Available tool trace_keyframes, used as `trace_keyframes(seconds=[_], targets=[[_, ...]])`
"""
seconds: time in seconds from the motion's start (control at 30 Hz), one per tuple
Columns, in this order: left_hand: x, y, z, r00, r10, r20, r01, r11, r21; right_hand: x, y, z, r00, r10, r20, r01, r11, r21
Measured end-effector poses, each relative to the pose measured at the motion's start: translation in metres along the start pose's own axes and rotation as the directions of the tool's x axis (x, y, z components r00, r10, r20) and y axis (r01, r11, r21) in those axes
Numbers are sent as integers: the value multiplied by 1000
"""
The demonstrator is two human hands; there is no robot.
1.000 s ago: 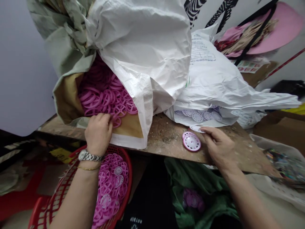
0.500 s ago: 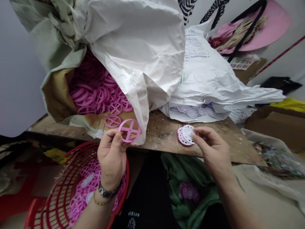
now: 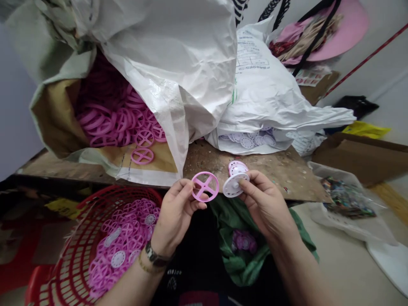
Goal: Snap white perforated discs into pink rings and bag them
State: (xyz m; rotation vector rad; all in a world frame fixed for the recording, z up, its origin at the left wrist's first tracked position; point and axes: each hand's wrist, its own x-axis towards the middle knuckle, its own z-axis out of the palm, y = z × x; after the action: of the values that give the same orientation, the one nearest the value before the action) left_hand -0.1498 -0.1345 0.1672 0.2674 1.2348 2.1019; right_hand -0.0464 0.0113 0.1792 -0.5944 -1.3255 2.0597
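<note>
Head view: left hand (image 3: 174,212) pinches pink ring (image 3: 205,187), six o'clock of centre; right hand (image 3: 269,206) pinches white disc (image 3: 230,187) at ring's three o'clock. Judged risk: drop, should either fingertip pinch loosen.

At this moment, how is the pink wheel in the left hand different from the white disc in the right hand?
Colour: the pink wheel is pink all over; the white disc is white.
Openings: the wheel has large gaps between crossed spokes, while the disc has a mostly solid face with small holes near its edge.
Shared: both are round and held in the fingers, the wheel by the left hand, the disc by the right hand.
</note>
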Motion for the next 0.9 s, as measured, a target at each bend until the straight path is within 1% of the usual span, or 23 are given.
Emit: trace_keyframes(seconds=[0.03, 0.07, 0.13, 0.17, 0.2, 0.23, 0.27, 0.3, 0.33, 0.4, 0.43, 0.47, 0.5, 0.53, 0.57, 0.67, 0.77, 0.83, 0.9], targets=[[2, -1, 3, 994, -103, 23, 105, 991, -78, -1, 1, 0, 1000, -22, -4, 22, 1000, -15], [4, -2, 5, 983, -175, 55, 180, 976, -122, -3, 2, -1, 998, -60, -8, 59, 997, -44], [6, -4, 7, 960, -255, 118, 271, 951, -148, -6, 4, -2, 980, -199, -15, 194, 969, -151], [7, -5, 7, 950, -278, 141, 298, 944, -145, -8, 3, -3, 954, -299, -8, 289, 930, -227], [7, -6, 7, 941, -297, 159, 319, 938, -137, -10, 3, -4, 913, -408, 16, 393, 866, -308], [8, -8, 8, 934, -312, 173, 336, 933, -130, -13, 2, -5, 858, -510, 61, 492, 783, -381], [8, -10, 8, 928, -324, 183, 349, 928, -128, -14, 2, -6, 797, -591, 124, 578, 688, -440], [9, -11, 8, 923, -333, 194, 361, 924, -128, -15, 2, -7, 739, -643, 201, 645, 590, -485], [10, -13, 9, 919, -337, 204, 367, 921, -134, -16, 3, -9, 687, -667, 288, 698, 494, -518], [11, -14, 10, 917, -335, 217, 371, 916, -152, -16, 6, -14, 602, -655, 457, 767, 314, -560], [12, -15, 10, 917, -333, 219, 371, 915, -159, -15, 8, -17, 569, -636, 520, 786, 236, -571], [12, -15, 11, 916, -334, 221, 372, 914, -162, -15, 11, -19, 546, -619, 564, 796, 175, -579], [12, -15, 11, 915, -337, 224, 375, 913, -160, -14, 13, -22, 537, -602, 591, 800, 140, -584], [12, -16, 12, 911, -341, 230, 380, 913, -151, -14, 15, -23, 540, -586, 605, 799, 129, -588], [12, -16, 12, 907, -347, 239, 385, 913, -137, -14, 17, -25, 554, -566, 610, 793, 136, -594], [12, -19, 13, 901, -355, 251, 386, 919, -86, -17, 18, -26, 618, -472, 629, 771, 206, -602], [12, -22, 14, 911, -347, 225, 365, 930, -46, -21, 19, -27, 670, -395, 628, 739, 279, -613], [13, -23, 14, 919, -334, 208, 345, 938, -18, -24, 22, -28, 704, -403, 584, 707, 324, -628], [13, -23, 16, 932, -308, 193, 311, 950, 14, -27, 25, -29, 766, -442, 466, 633, 398, -663]])
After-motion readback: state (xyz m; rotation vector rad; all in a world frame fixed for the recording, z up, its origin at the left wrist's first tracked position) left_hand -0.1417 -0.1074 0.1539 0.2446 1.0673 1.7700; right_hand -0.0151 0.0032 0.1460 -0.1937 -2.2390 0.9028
